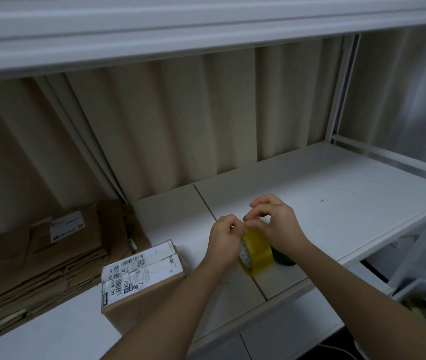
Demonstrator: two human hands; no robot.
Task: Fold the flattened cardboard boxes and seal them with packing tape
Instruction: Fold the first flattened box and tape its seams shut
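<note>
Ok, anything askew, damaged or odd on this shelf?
Nothing serious. The stack of flattened boxes at the left is untidy, its sheets fanned out unevenly. The folded box sits skewed to the shelf edge.

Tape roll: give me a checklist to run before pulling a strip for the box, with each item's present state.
1. Yellow tape roll in hand: ok, the left hand grips it and it is raised off the shelf.
2. Free tape end found: cannot tell; the right hand pinches at the roll's top edge.
3. Folded box within reach: ok, it sits just left of the hands.
4. Box seam ready for taping: cannot tell; labels cover its top.
5. Flattened boxes out of the way: ok, stacked far left.
6. Cutter at hand: cannot tell.
</note>
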